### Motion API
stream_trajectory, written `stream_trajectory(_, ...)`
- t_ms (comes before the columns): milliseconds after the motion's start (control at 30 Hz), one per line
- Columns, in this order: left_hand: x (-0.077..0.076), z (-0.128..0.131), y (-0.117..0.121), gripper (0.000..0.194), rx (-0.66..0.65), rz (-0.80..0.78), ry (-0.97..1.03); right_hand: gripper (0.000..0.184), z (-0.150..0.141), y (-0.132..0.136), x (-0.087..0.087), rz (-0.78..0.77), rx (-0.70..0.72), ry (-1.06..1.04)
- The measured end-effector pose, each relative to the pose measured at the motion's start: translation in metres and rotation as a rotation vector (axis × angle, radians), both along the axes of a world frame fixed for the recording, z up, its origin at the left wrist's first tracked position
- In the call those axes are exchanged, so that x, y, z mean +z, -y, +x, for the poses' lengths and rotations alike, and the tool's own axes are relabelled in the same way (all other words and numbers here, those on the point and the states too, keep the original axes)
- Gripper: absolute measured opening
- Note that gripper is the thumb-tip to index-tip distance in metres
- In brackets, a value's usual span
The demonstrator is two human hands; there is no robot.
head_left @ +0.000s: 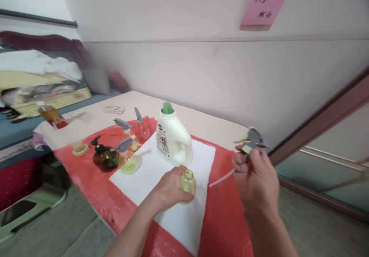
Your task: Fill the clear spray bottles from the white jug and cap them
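While my right hand [257, 180] gripped the trigger sprayer [255, 138], my left hand [172, 185] gripped the yellow-green bottle [189, 187], its mouth [188, 174] best kept clear.

The left arm [137, 221] and right arm [269, 232] come up from the bottom edge. The left grip [173, 186] is curled near the middle; the right grip [255, 172], fingers bent, is higher, toward the right.
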State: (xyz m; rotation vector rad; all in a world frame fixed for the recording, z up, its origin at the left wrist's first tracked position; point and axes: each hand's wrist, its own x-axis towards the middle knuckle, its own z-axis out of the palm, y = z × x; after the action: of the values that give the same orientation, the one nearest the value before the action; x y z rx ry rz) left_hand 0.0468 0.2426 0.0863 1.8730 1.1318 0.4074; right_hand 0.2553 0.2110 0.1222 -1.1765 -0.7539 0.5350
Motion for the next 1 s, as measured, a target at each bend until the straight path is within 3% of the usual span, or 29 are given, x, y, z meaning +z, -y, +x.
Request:
stream_trajectory(67, -0.003, 0.013, 0.009, 0.040, -0.022, 0.010, -0.055, 0.009, -0.012, 0.015, 0.026, 0.245, 0.018, -0.190)
stream_trajectory(133, -0.006, 0.021, 0.017, 0.044, -0.052, 0.007, -0.082, 0.005, -0.023, 0.028, 0.041, 0.305, 0.017, -0.220)
stream_trajectory(200, -0.008, 0.027, 0.023, 0.046, -0.077, 0.014, -0.103, 0.009, -0.031, 0.034, 0.045, 0.321, 0.027, -0.194)
stream_trajectory(300, -0.009, 0.032, 0.027, 0.046, -0.071, 0.041, -0.124, 0.013, -0.037, 0.034, 0.036, 0.319, 0.098, -0.155)
stream_trajectory(433, -0.003, 0.034, 0.026, 0.047, 0.024, 0.057, -0.053, 0.014, -0.043, 0.027, 0.010, 0.248, 0.205, -0.087)
stream_trajectory(500, 0.004, 0.034, 0.023, 0.046, 0.083, 0.038, 0.008, 0.018, -0.046, 0.024, -0.002, 0.152, 0.331, 0.004)
stream_trajectory(600, 0.014, 0.029, 0.019, 0.058, 0.178, 0.004, 0.133, 0.025, -0.050, 0.020, -0.016, -0.017, 0.583, 0.100)
stream_trajectory(667, 0.016, 0.025, 0.017, 0.066, 0.210, 0.013, 0.176, 0.027, -0.052, 0.017, -0.021, -0.064, 0.670, 0.109)
stream_trajectory(833, 0.011, 0.021, 0.018, 0.067, 0.183, 0.136, 0.100, 0.025, -0.051, 0.013, -0.026, -0.097, 0.685, 0.100)
stream_trajectory(1000, 0.008, 0.024, 0.021, 0.055, 0.196, 0.228, -0.049, 0.028, -0.050, 0.012, -0.033, -0.173, 0.666, 0.154)
